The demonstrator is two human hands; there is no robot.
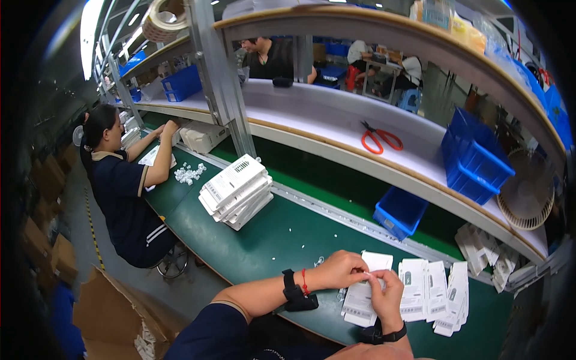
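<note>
My left hand (343,270) and my right hand (387,295) meet at their fingertips over a flat white printed carton (358,306) on the green table. Both hands are closed in a pinch. Whatever sits between the fingertips is too small to make out, though a pale speck shows there. To the right of my right hand lie more flat white cartons (414,288), overlapping in a row, with another overlapping group (454,300) beyond them. Small clear bits (318,261) lie on the table by my left hand.
A leaning stack of white cartons (237,191) stands left on the green table (288,246). A co-worker (120,180) sits beyond it, near small white pieces (189,173). Red-handled scissors (381,139) and a blue bin (477,157) occupy the shelf; another blue bin (401,211) is below.
</note>
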